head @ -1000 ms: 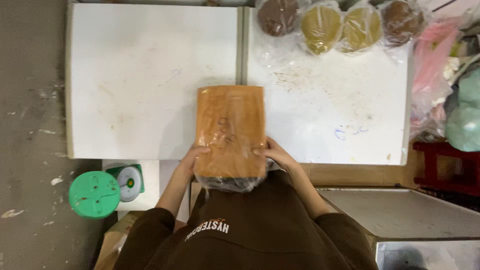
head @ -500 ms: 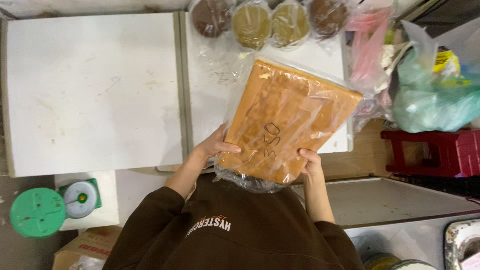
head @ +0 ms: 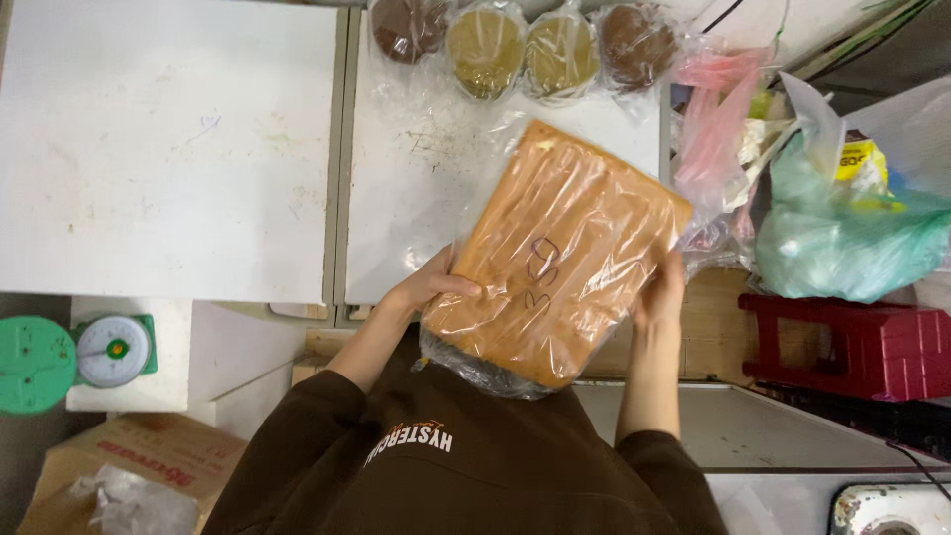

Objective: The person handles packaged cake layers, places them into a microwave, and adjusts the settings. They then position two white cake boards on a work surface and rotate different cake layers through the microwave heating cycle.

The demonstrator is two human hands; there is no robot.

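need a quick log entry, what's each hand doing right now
Left hand: closed on the edge of the bagged orange slab.
Right hand: gripping the slab's other edge.

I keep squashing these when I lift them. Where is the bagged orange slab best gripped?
Probably by its two long edges, one from each side, as the left hand and right hand do: the bagged orange slab is broad, flat and tilted, so opposed edge grips steady it.
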